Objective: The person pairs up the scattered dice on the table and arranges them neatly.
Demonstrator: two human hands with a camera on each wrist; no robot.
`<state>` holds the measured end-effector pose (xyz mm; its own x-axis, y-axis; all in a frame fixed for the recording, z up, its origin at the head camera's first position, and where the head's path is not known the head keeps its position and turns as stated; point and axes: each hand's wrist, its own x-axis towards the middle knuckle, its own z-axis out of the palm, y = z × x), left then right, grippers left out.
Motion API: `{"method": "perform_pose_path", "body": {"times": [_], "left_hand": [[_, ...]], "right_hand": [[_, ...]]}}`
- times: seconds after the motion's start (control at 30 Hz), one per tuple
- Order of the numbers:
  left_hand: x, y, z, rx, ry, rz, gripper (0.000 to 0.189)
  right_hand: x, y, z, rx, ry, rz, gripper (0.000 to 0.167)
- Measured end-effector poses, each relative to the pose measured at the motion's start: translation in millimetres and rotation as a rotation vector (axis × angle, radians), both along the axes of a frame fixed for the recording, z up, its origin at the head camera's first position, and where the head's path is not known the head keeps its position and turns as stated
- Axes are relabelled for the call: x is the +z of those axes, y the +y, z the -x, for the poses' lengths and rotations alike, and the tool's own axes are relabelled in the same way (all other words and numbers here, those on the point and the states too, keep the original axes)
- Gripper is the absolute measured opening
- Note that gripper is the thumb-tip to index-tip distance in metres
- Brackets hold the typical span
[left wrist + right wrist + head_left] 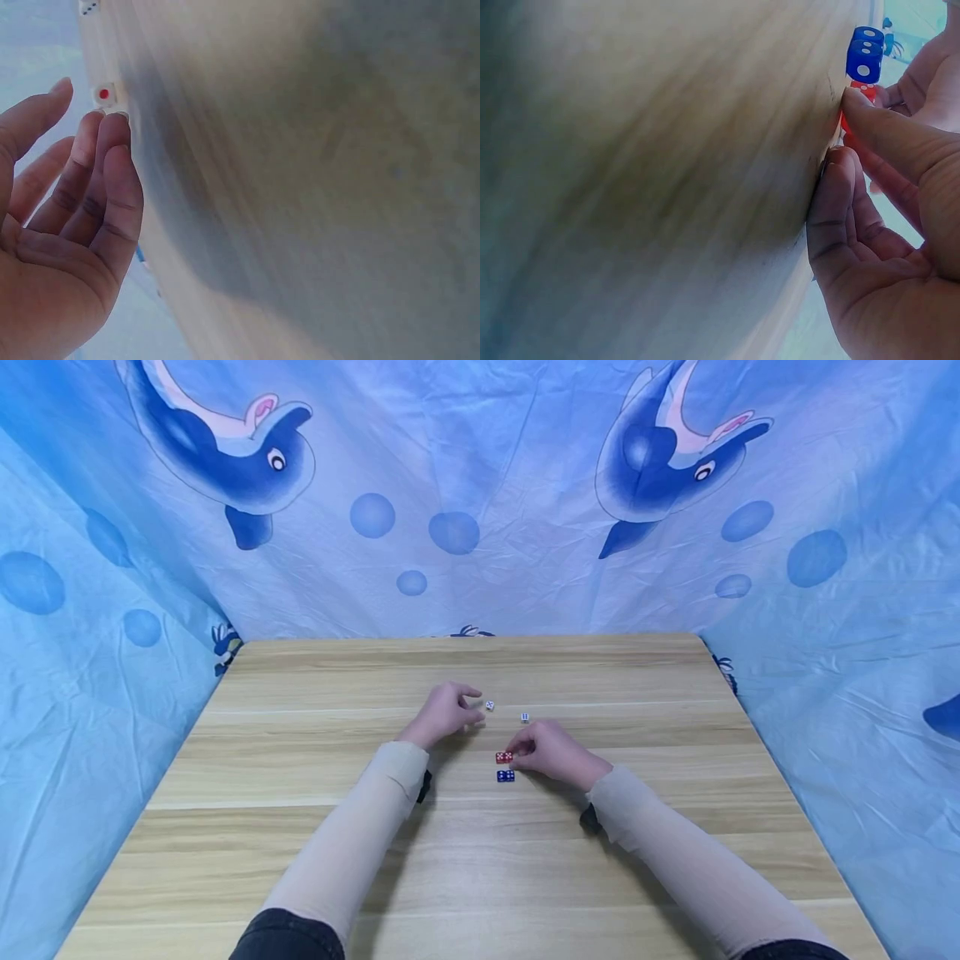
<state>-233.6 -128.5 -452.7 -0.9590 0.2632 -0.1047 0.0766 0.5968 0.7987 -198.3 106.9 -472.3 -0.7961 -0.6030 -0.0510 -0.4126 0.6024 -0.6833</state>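
My left hand (pixel 444 714) is over the table with its thumb and fingers spread apart, just left of a white die (pixel 490 705). In the left wrist view a white die (pixel 104 94) with a red pip lies just beyond the fingertips. My right hand (pixel 557 752) pinches the right one of two red dice (pixel 500 757) that sit side by side. The right wrist view shows the thumb against a red die (pixel 863 89), partly hidden by the fingers. Nearer the person, two blue dice (pixel 506 776) stand side by side. Another white die (pixel 525 717) lies behind the right hand.
Everything lies on a wood-grain table (pixel 300 827). A blue curtain (pixel 517 577) printed with dolphins hangs behind the table's far edge and along both sides.
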Motion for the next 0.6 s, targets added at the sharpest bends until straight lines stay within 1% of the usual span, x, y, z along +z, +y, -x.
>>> {"method": "perform_pose_path", "body": {"times": [0.1,0.2,0.4,0.6], "left_hand": [[-1.2,2.3,6.1,0.020,-0.022,0.007,0.051],[-0.8,6.1,10.0,0.020,-0.043,0.023,0.051],[-2.3,13.8,15.2,0.003,-0.038,0.058,0.043],[-3.5,17.8,16.9,0.005,-0.039,0.088,0.034]], "right_hand": [[0.2,0.1,0.3,0.000,0.001,0.002,0.017],[0.7,0.1,0.5,0.004,0.002,0.002,0.017],[1.5,-0.5,1.2,0.006,0.001,0.002,0.017],[0.9,0.9,1.7,0.000,-0.007,0.006,0.018]]}}
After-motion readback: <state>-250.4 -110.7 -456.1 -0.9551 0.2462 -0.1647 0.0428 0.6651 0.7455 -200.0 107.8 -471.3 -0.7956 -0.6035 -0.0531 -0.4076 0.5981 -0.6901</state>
